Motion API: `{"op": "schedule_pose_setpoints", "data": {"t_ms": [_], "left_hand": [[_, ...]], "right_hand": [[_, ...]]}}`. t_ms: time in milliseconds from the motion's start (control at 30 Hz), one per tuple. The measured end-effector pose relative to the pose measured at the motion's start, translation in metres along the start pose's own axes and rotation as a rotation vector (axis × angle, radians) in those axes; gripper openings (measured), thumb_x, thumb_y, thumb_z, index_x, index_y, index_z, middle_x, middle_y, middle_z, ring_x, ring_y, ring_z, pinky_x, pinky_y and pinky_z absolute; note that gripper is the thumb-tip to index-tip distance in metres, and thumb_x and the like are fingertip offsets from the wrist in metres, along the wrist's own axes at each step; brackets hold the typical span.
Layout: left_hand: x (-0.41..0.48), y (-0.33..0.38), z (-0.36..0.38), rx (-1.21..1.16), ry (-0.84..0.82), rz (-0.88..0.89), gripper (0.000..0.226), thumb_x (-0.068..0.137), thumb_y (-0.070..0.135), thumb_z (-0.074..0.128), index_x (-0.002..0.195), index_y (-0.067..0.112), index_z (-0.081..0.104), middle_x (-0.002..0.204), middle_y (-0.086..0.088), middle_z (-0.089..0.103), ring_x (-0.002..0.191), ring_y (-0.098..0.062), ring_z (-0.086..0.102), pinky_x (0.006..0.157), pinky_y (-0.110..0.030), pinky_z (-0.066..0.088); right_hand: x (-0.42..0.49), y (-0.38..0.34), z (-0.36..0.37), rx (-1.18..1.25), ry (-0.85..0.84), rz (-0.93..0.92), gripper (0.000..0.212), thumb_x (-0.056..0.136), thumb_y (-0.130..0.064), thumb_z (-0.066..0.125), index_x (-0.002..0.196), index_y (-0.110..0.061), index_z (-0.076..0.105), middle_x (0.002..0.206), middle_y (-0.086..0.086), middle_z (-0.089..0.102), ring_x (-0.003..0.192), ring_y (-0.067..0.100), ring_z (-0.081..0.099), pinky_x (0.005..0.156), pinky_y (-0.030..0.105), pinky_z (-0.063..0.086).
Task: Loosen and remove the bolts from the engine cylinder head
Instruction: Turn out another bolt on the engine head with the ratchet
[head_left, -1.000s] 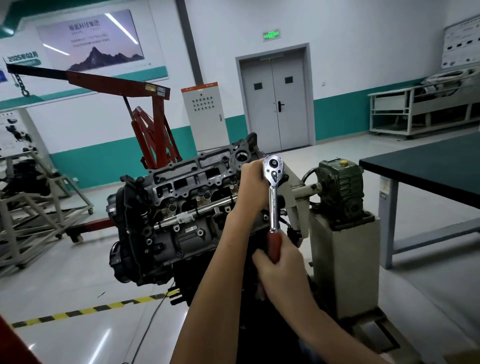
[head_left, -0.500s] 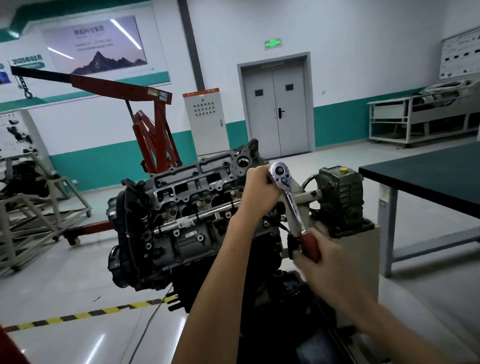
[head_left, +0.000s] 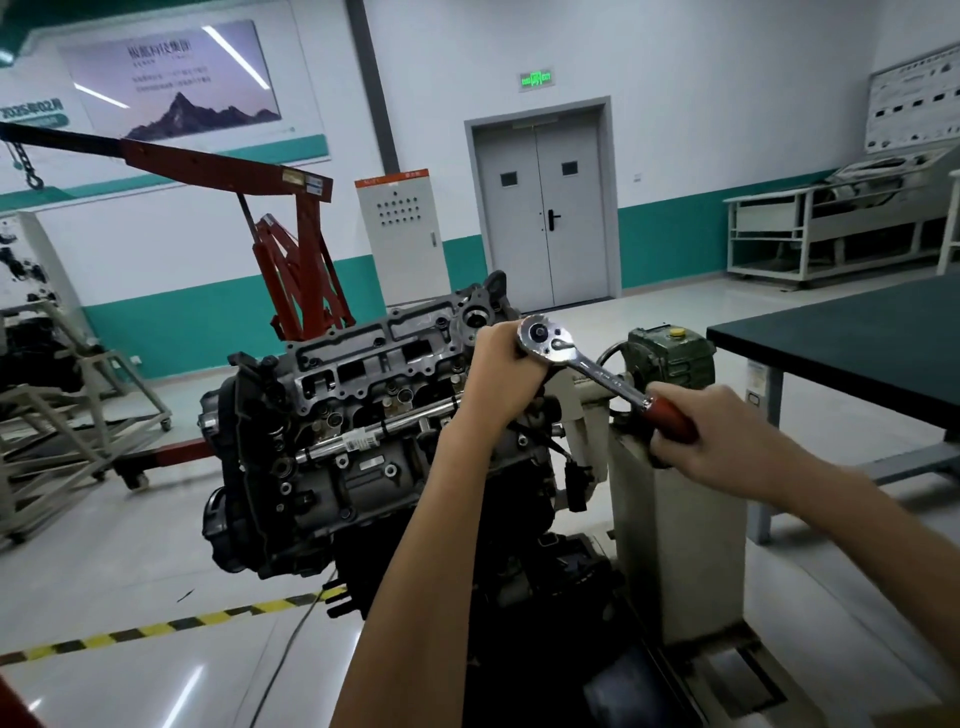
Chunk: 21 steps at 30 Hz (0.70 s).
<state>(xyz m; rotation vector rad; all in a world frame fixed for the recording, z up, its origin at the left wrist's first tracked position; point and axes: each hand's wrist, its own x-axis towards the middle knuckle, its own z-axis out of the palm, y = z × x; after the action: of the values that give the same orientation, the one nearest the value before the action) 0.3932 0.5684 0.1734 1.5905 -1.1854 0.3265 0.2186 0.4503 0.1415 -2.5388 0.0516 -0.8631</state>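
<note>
Stands over an engine cylinder head (head_left: 363, 374), tilted up toward the camera and spreading out to the left of the left hand (head_left: 506, 369). Has a grey pedestal (head_left: 675, 519) below the right hand (head_left: 727, 436), and a green gearbox (head_left: 670, 358) just beyond that hand's knuckles. Holds a ratchet wrench (head_left: 587, 369) slanted between both hands, chrome head up at the left hand, red handle (head_left: 672, 418) down at the right. Curls the left fingers around the wrench just beneath its chrome head, at the right end of the cylinder head; cannot tell what socket or bolt sits under there, hidden by the hand. Wraps the right hand fully round the red handle, fingers closed tight. Faces small bolt heads (head_left: 390, 470) dotted over the casting, left of the left forearm.
</note>
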Motion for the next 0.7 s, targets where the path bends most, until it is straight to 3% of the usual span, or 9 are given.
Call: {"op": "schedule_pose_setpoints", "data": {"t_ms": [100, 200, 267, 333, 467, 567, 633, 700], "left_hand": [[-0.004, -0.002, 0.000, 0.003, 0.031, -0.002, 0.027, 0.079, -0.008, 0.060, 0.055, -0.007, 0.046, 0.054, -0.011, 0.044, 0.056, -0.014, 0.032, 0.052, -0.029, 0.026], [-0.004, -0.004, 0.004, -0.013, 0.092, 0.016, 0.035, 0.081, -0.009, 0.060, 0.052, 0.002, 0.044, 0.053, -0.005, 0.040, 0.055, -0.012, 0.030, 0.051, -0.028, 0.025], [-0.004, -0.006, 0.004, -0.012, 0.075, 0.015, 0.036, 0.083, -0.007, 0.061, 0.052, -0.002, 0.043, 0.053, -0.006, 0.038, 0.056, -0.013, 0.028, 0.052, -0.029, 0.023], [-0.004, -0.007, 0.003, -0.007, 0.043, 0.000, 0.036, 0.084, -0.005, 0.061, 0.053, -0.004, 0.042, 0.054, -0.008, 0.037, 0.057, -0.014, 0.028, 0.052, -0.030, 0.023], [-0.001, -0.003, -0.002, 0.010, 0.001, -0.002, 0.035, 0.081, -0.006, 0.061, 0.053, -0.006, 0.040, 0.053, -0.007, 0.038, 0.055, -0.013, 0.030, 0.052, -0.029, 0.025], [0.003, -0.001, -0.002, 0.036, -0.055, 0.008, 0.029, 0.079, -0.005, 0.060, 0.056, -0.009, 0.045, 0.054, -0.009, 0.042, 0.055, -0.014, 0.031, 0.050, -0.029, 0.025], [0.002, 0.000, -0.001, 0.030, -0.049, 0.006, 0.028, 0.078, -0.007, 0.057, 0.053, -0.003, 0.045, 0.053, -0.008, 0.042, 0.054, -0.013, 0.030, 0.049, -0.027, 0.024], [-0.001, 0.001, 0.002, 0.009, -0.005, 0.025, 0.036, 0.077, -0.009, 0.056, 0.050, 0.011, 0.043, 0.052, -0.004, 0.043, 0.052, -0.010, 0.030, 0.048, -0.023, 0.025]], "right_hand": [[-0.016, -0.014, 0.041, 0.146, 0.099, 0.137, 0.024, 0.078, -0.002, 0.066, 0.073, -0.020, 0.050, 0.053, -0.001, 0.046, 0.043, 0.007, 0.042, 0.045, 0.014, 0.035], [-0.029, -0.056, 0.097, 0.475, 0.283, 0.290, 0.024, 0.075, -0.003, 0.064, 0.068, -0.019, 0.049, 0.050, -0.005, 0.044, 0.041, 0.005, 0.040, 0.042, 0.012, 0.033], [-0.023, -0.084, 0.124, 0.714, 0.318, 0.347, 0.025, 0.075, -0.002, 0.061, 0.066, -0.021, 0.047, 0.047, -0.006, 0.042, 0.036, 0.004, 0.040, 0.038, 0.018, 0.038], [-0.021, -0.093, 0.133, 0.789, 0.293, 0.357, 0.027, 0.076, -0.003, 0.059, 0.065, -0.023, 0.044, 0.045, -0.006, 0.040, 0.034, 0.009, 0.041, 0.036, 0.020, 0.037], [-0.024, -0.037, 0.074, 0.389, 0.090, 0.217, 0.021, 0.076, -0.001, 0.062, 0.070, -0.017, 0.050, 0.051, -0.005, 0.046, 0.041, 0.006, 0.041, 0.042, 0.012, 0.035], [-0.010, -0.005, 0.011, 0.109, -0.093, 0.060, 0.034, 0.079, 0.001, 0.064, 0.072, -0.027, 0.047, 0.057, -0.002, 0.051, 0.047, 0.005, 0.050, 0.047, 0.011, 0.040], [-0.001, 0.003, -0.004, -0.018, -0.062, 0.015, 0.042, 0.077, 0.002, 0.065, 0.071, -0.034, 0.043, 0.055, -0.007, 0.049, 0.051, 0.005, 0.051, 0.049, 0.008, 0.038], [-0.004, 0.001, 0.008, 0.020, -0.019, 0.067, 0.038, 0.078, 0.001, 0.065, 0.072, -0.032, 0.046, 0.056, -0.002, 0.050, 0.049, 0.007, 0.051, 0.049, 0.011, 0.040]]}}
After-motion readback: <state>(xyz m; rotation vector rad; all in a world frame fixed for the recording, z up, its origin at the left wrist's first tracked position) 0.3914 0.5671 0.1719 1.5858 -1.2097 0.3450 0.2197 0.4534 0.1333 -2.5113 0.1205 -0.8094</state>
